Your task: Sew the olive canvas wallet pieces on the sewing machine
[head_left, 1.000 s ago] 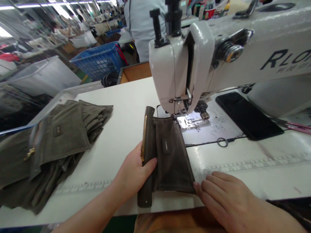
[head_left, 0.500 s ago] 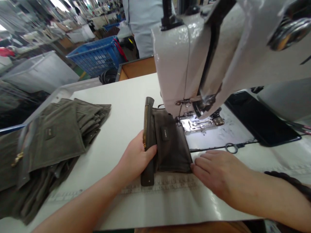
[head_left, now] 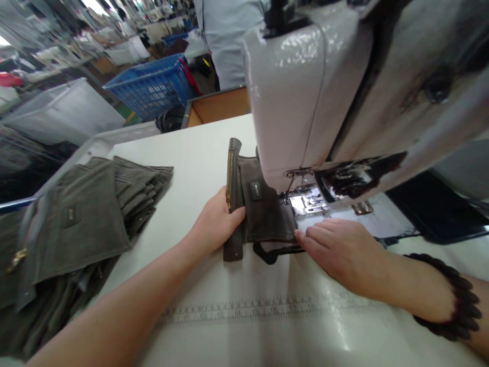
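Note:
A dark olive fabric pouch with a gold zipper and a small label lies on the white table, its right edge at the presser foot of a white sewing machine. My left hand grips the pouch's zipper edge, thumb on top and fingers curled around it. My right hand lies flat with fingers stretched out, fingertips pressing the pouch's near right corner. A dark beaded bracelet circles my right wrist.
A pile of several matching olive pouches sits at the left of the table. A black phone lies right of the needle plate. Beyond the table stand a blue basket, a clear bin and a person in a light shirt.
The pouch has slid away from me toward the machine, both hands moving with it. My head has leaned closer, so the machine head fills more of the view.

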`<state>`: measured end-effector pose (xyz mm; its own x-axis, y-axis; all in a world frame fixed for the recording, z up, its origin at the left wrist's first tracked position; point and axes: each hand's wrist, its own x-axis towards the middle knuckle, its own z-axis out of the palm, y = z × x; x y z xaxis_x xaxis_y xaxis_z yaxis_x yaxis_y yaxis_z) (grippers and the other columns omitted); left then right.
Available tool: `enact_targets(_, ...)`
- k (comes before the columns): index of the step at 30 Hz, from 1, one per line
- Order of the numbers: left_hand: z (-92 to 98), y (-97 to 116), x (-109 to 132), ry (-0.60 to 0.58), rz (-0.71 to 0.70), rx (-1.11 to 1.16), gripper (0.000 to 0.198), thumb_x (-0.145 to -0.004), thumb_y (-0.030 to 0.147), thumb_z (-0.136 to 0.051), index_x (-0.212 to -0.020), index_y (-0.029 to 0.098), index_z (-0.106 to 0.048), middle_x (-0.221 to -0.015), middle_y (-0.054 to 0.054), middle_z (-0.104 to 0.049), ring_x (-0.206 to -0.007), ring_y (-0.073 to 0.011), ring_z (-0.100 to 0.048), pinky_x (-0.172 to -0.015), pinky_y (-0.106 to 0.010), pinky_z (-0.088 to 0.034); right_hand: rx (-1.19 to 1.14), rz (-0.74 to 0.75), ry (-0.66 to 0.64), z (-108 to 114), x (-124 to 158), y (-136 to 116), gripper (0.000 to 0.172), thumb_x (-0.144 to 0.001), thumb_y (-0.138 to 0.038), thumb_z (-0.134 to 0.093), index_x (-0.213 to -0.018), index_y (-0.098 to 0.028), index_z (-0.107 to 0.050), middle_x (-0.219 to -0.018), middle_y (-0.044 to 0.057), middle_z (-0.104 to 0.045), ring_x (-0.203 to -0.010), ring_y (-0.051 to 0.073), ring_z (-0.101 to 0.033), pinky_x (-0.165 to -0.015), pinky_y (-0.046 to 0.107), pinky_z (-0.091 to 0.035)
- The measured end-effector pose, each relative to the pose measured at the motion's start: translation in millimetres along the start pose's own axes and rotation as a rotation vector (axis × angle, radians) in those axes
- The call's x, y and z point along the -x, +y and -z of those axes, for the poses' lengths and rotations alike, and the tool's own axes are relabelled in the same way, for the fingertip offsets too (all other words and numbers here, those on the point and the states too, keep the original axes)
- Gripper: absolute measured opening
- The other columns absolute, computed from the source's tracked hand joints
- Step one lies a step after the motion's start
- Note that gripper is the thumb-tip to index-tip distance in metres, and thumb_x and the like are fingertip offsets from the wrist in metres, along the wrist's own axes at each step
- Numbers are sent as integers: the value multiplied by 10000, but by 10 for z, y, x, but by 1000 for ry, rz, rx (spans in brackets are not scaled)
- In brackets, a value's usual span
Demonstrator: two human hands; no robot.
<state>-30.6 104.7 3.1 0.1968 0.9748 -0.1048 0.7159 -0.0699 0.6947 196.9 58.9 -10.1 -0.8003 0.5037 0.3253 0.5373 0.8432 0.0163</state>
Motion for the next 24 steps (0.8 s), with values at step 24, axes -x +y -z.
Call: enact_targets(24, -321, 131, 101, -30, -931, -486, 159, -858, 126, -444, -941, 126, -579, -917, -30, -626, -795, -143, -562, -698, -236, -504, -154, -95, -96, 121, 58, 200, 288, -813, -98, -365, -999, -132, -582, -648, 23, -579, -546, 145, -518, -494, 269, -344)
